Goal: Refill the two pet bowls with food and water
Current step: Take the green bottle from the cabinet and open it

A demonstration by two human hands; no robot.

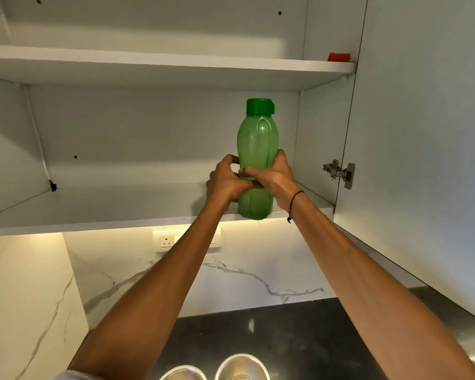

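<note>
A green plastic bottle (257, 144) with a darker green cap stands upright at the front edge of the lower cabinet shelf (107, 207). My left hand (226, 182) grips its waist from the left and my right hand (272, 174) grips it from the right, fingers overlapping in front. Two metal bowls, the left bowl (183, 373) and the right bowl (242, 367), show only their rims at the bottom edge on the dark countertop (285, 338).
The wall cabinet is open, its door (422, 133) swung out to the right with a hinge (339, 172). An orange object (339, 56) lies on the upper shelf. A wall socket (166, 240) sits on the marble backsplash below.
</note>
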